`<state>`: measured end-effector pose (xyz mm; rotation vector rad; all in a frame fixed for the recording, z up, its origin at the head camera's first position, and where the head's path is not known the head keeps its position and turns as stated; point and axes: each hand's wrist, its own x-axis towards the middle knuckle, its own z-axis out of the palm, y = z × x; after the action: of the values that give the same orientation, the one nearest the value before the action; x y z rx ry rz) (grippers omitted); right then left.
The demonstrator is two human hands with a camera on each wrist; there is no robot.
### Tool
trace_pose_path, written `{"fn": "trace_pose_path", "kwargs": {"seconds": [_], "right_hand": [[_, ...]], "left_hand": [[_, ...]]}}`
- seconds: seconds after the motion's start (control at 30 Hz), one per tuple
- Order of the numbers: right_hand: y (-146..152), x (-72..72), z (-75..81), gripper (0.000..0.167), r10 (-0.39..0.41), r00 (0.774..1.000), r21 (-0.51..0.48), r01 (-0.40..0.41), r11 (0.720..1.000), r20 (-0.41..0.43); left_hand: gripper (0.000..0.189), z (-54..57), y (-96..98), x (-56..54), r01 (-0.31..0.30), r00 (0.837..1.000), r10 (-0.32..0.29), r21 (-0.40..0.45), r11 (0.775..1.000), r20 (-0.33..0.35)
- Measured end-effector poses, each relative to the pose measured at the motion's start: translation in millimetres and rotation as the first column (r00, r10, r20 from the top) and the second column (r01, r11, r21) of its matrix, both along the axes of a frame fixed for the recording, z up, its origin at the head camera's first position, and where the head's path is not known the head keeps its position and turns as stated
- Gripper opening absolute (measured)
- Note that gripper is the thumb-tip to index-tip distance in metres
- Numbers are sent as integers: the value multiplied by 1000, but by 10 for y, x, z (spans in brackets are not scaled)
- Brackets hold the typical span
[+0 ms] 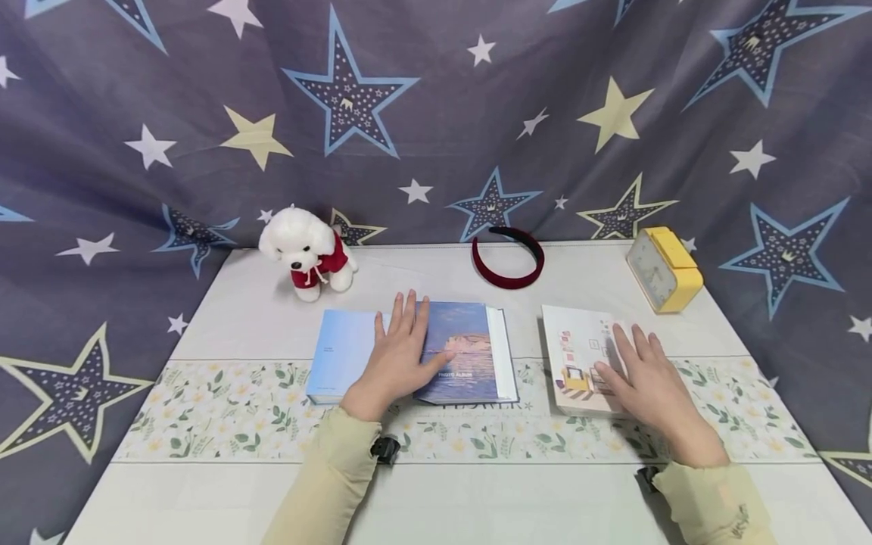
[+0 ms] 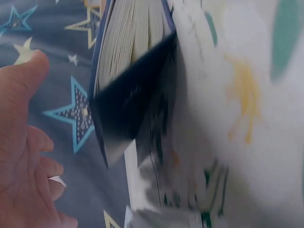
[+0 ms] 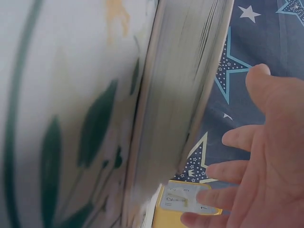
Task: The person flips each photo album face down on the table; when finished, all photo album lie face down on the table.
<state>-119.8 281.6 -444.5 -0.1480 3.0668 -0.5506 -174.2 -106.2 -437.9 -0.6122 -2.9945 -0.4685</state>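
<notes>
My left hand, fingers extended, is over the left side of a dark blue photo album with a sea cliff picture. In the head view it also overlaps the right side of a light blue book. The left wrist view shows the album's page edges and the palm facing its cover. My right hand spreads its fingers over the right part of a white illustrated book. In the right wrist view, the book's thick page block stands beside the open palm; nothing is gripped.
A white plush dog in red clothing stands at the back left. Behind the books lies a dark red headband, and a yellow alarm clock is at the back right. A star-patterned curtain hangs behind the floral-banded table.
</notes>
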Motion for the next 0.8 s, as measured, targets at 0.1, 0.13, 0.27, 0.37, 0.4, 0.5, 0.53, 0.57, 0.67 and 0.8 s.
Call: {"fn": "trace_pose_path", "kwargs": {"seconds": [0.1,0.13,0.27,0.37,0.4,0.5,0.53,0.57,0.67,0.8], "right_hand": [[10,11,2,82,-7,1000,-1,7,1000,8],[12,14,1,82,-10,1000,-2,10,1000,13],[33,37,-9,84,-26,999,-1,26,1000,32],[53,63,-18,84,-37,999,4,36,999,33],[59,72,-20,83,-40,999,6,39,999,32],[69,102,-20,81,-57,998,6,57,998,31],[69,111,-16,81,-68,997,0,68,998,34],[70,121,-11,80,-79,996,-7,80,997,37],[72,145,6,81,-120,992,-29,121,992,45],[66,173,19,80,-182,980,-52,187,981,74]], "left_hand": [[95,0,102,-2,45,999,-45,2,999,-7],[95,-3,138,-5,58,998,-58,-7,998,-14],[96,-24,284,-3,108,994,-108,-26,994,-28],[96,-55,405,2,142,989,-143,-39,989,-29],[96,-65,448,5,155,987,-156,-41,987,-29],[95,-87,591,18,196,980,-198,-59,979,-31],[95,-86,643,29,210,977,-212,-66,975,-24],[95,-85,696,40,224,974,-226,-72,972,-18],[93,-79,862,86,266,964,-265,-88,960,19],[90,-97,1083,156,324,946,-320,-127,938,48]]}}
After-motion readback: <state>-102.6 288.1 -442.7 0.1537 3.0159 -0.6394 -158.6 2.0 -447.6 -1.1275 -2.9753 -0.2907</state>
